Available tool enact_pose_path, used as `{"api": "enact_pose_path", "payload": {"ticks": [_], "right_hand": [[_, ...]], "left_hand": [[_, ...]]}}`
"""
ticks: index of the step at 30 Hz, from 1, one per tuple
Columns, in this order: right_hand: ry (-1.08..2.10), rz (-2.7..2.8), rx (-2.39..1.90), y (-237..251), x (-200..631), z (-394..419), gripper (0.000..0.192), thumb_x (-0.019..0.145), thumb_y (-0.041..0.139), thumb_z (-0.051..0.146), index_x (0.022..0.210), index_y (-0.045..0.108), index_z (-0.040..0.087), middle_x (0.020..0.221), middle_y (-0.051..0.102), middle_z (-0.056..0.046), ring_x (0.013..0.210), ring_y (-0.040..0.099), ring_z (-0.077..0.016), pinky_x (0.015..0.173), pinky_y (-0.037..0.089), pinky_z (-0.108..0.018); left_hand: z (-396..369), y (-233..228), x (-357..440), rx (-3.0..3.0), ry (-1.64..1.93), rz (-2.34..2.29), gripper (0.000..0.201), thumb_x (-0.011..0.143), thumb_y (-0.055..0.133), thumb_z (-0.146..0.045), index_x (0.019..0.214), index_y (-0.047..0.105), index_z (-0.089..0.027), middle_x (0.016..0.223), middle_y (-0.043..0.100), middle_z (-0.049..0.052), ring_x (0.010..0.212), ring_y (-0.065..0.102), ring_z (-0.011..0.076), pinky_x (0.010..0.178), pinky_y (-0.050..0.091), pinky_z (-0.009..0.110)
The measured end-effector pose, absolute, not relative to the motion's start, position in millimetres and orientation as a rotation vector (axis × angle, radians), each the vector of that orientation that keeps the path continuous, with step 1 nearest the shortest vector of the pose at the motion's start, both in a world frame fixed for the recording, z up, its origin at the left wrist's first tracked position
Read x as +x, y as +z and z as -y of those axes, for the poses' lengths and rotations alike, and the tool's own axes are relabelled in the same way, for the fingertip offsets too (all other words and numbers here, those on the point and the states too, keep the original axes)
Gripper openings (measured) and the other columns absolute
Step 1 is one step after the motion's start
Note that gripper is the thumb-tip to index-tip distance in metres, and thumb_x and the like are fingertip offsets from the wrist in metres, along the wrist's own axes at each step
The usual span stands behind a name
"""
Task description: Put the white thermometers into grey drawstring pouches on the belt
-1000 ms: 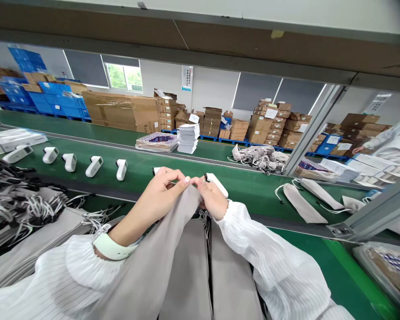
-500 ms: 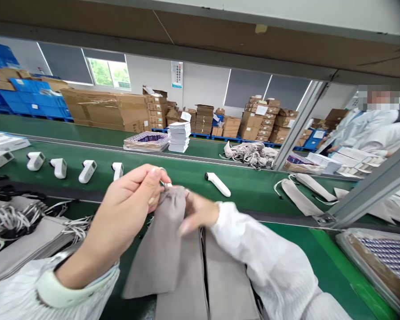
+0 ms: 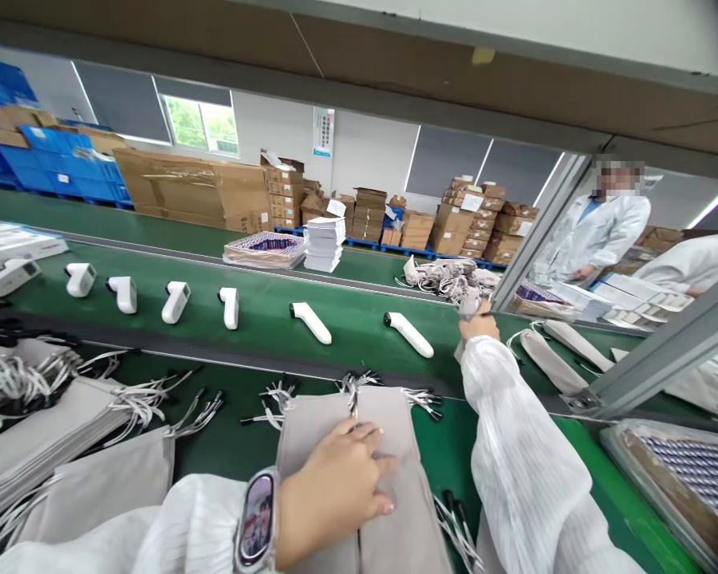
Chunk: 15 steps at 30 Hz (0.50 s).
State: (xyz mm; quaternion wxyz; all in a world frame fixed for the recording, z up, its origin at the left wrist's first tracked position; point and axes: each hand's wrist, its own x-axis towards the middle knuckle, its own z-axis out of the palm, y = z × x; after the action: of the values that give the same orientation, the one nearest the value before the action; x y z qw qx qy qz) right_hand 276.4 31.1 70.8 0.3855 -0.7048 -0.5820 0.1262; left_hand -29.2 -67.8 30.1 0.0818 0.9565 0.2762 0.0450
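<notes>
Left hand (image 3: 338,482) splayed on grey pouches (image 3: 398,418) | right hand (image 3: 479,324) seemingly clutches pale cloth (image 3: 470,301) | metal post (image 3: 542,235) just beside

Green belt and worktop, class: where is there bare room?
Bare: the belt between the two rightmost white devices; the worktop between the left bag pile and the bags under the left hand. Crowded: worktop's left, under bags and cords.

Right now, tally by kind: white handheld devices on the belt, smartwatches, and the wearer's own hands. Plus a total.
White handheld devices: 7, in a row along the green belt
Smartwatch: 1, on the left wrist
Wearer's hands: 2, left hand on grey bags, right hand out over the belt
Total: 10
</notes>
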Motion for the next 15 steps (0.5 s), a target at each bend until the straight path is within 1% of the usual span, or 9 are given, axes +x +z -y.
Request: {"api": "enact_pose_path", "payload": {"ticks": [2,3,4,5,7,8,10,12,15], "right_hand": [[0.225,1.580,-1.994,49.6,277.4,-38.0,0.060,0.073,0.048,0.039,0.128,0.030,0.022,0.098,0.053,-0.015,0.084,0.056,-0.0291,0.071,0.040,-0.043],[0.155,1.594,-2.090,40.9,271.9,-45.3,0.058,0.075,0.046,0.039,0.127,0.032,0.018,0.101,0.051,-0.018,0.090,0.054,-0.0310,0.073,0.039,-0.044],[0.084,1.598,-2.167,33.7,263.6,-54.4,0.055,0.077,0.044,0.038,0.126,0.034,0.014,0.106,0.049,-0.021,0.096,0.051,-0.0329,0.075,0.037,-0.046],[0.033,1.608,-2.213,28.0,253.5,-64.5,0.053,0.078,0.043,0.037,0.124,0.036,0.012,0.110,0.046,-0.023,0.102,0.046,-0.0340,0.078,0.035,-0.046],[0.020,1.671,-2.211,18.6,232.1,-83.7,0.048,0.079,0.044,0.034,0.122,0.039,0.013,0.113,0.045,-0.022,0.108,0.042,-0.0330,0.083,0.033,-0.045],[0.033,1.708,-2.206,14.1,222.6,-91.2,0.047,0.078,0.047,0.033,0.121,0.041,0.015,0.112,0.047,-0.020,0.108,0.042,-0.0316,0.084,0.033,-0.043],[0.078,1.755,-2.207,5.1,209.8,-99.9,0.048,0.075,0.054,0.027,0.121,0.042,0.020,0.108,0.051,-0.016,0.105,0.046,-0.0298,0.084,0.034,-0.041],[0.114,1.757,-2.219,-2.4,206.3,-101.5,0.052,0.073,0.055,0.016,0.122,0.041,0.022,0.106,0.052,-0.015,0.102,0.049,-0.0290,0.082,0.036,-0.041],[0.131,1.723,-2.198,-3.7,210.4,-98.3,0.060,0.073,0.050,0.008,0.128,0.030,0.025,0.109,0.053,-0.013,0.101,0.052,-0.0250,0.082,0.039,-0.038]], "left_hand": [[66.0,37.6,-30.9,2.843,0.028,-0.862,0.023,0.079,0.051,-0.035,0.090,0.064,-0.019,0.091,0.064,0.008,0.090,0.057,0.0236,0.082,0.042,0.038],[62.6,40.5,-31.6,2.845,0.027,-0.877,0.022,0.081,0.048,-0.032,0.082,0.065,-0.018,0.083,0.064,0.007,0.084,0.058,0.0222,0.079,0.043,0.037],[57.7,41.7,-32.1,2.855,0.079,-0.911,0.024,0.083,0.044,-0.029,0.080,0.065,-0.017,0.082,0.064,0.007,0.083,0.057,0.0215,0.079,0.043,0.037],[51.9,40.8,-32.6,2.867,0.169,-0.965,0.024,0.085,0.041,-0.026,0.083,0.064,-0.017,0.088,0.062,0.007,0.088,0.055,0.0219,0.081,0.041,0.037],[39.7,33.4,-33.6,2.865,0.377,-1.085,0.024,0.086,0.039,-0.023,0.100,0.057,-0.015,0.106,0.056,0.009,0.101,0.048,0.0235,0.086,0.038,0.038],[34.7,28.4,-34.3,2.845,0.442,-1.137,0.025,0.086,0.039,-0.022,0.106,0.052,-0.014,0.111,0.053,0.010,0.104,0.045,0.0239,0.087,0.036,0.039],[28.9,19.4,-35.8,2.795,0.469,-1.188,0.025,0.086,0.038,-0.021,0.107,0.049,-0.014,0.108,0.053,0.009,0.102,0.045,0.0229,0.086,0.036,0.038],[28.4,15.5,-37.1,2.761,0.461,-1.184,0.021,0.087,0.035,-0.020,0.099,0.052,-0.016,0.100,0.053,0.007,0.096,0.046,0.0210,0.082,0.038,0.036],[30.7,17.4,-38.5,2.755,0.458,-1.216,0.017,0.086,0.036,-0.019,0.093,0.052,-0.017,0.094,0.051,0.006,0.091,0.045,0.0202,0.079,0.037,0.034]]}}
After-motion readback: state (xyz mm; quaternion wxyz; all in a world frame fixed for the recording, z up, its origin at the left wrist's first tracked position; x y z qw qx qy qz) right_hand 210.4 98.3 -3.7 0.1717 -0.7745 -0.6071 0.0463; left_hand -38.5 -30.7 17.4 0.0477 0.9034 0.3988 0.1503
